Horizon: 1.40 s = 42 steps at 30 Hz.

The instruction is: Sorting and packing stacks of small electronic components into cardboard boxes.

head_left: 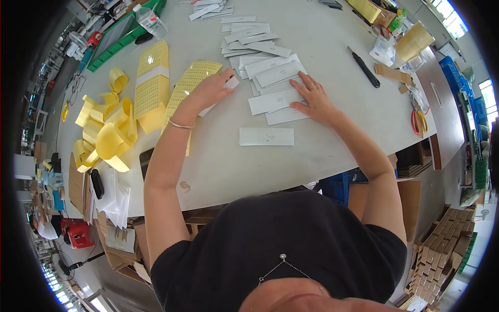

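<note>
Left of the middle, my left hand (210, 93) is closed round a slim white box (232, 82), seen partly from its end; the palm hides the rest. Under that wrist and forearm lies a sheet of yellow labels (195, 75). My right hand (314, 101), its fingers spread, rests on the right ends of several overlapping flat white boxes (273, 101). These belong to a loose row of similar white boxes (254, 39) running toward the far side. A single white box (266, 137) lies apart, nearer to me, small print on its face.
Peeled yellow backing strips (109, 130) heap up at the left beside a banded stack of yellow label sheets (152, 73). A phone (146, 161) is partly under my left forearm. At the right lie a black utility knife (364, 67), scissors (417, 122) and a tape roll (414, 43).
</note>
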Motion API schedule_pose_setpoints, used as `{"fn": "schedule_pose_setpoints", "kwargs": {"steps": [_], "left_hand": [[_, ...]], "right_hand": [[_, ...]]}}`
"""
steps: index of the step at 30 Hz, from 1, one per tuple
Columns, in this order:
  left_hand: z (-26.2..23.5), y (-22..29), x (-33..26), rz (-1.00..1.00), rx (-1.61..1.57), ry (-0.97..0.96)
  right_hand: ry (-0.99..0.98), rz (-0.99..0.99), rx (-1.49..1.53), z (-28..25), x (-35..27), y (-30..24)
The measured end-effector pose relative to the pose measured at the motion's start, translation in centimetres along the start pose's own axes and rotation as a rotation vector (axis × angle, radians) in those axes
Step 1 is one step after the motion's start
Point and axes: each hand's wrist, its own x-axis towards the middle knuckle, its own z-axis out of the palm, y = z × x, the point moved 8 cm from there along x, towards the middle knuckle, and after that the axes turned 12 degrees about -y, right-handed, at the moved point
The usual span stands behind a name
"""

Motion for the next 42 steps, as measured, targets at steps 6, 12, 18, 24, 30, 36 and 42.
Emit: {"fn": "schedule_pose_setpoints", "kwargs": {"steps": [6,12,18,24,30,36,42], "left_hand": [[-1.5,3.6,2.9,0.124,-0.327,-0.119],[0.6,7.6,7.7,0.319,-0.244,-0.254],[2.3,9.2,9.3,0.270,-0.025,-0.003],[0.1,3.3,1.2,0.051,-0.096,0.107],[5.1,4.6,-8.9,-0.062,0.018,-0.071],[6.9,9.8,-13.9,0.027,0.113,-0.220],[6.1,11.0,-22.7,0.176,-0.073,-0.201]], "right_hand": [[0.054,0.025,-0.043,1.2,2.0,-2.4],[0.355,-0.017,0.372,0.6,1.8,0.9],[0.381,0.040,0.546,0.8,1.1,3.3],[0.524,-0.031,0.395,-1.8,-0.2,0.9],[0.096,-0.540,0.143,-1.0,-2.0,-10.4],[-0.097,-0.592,0.028,1.8,-2.2,-11.7],[-0.063,-0.484,-0.013,0.9,-1.9,-10.5]]}}
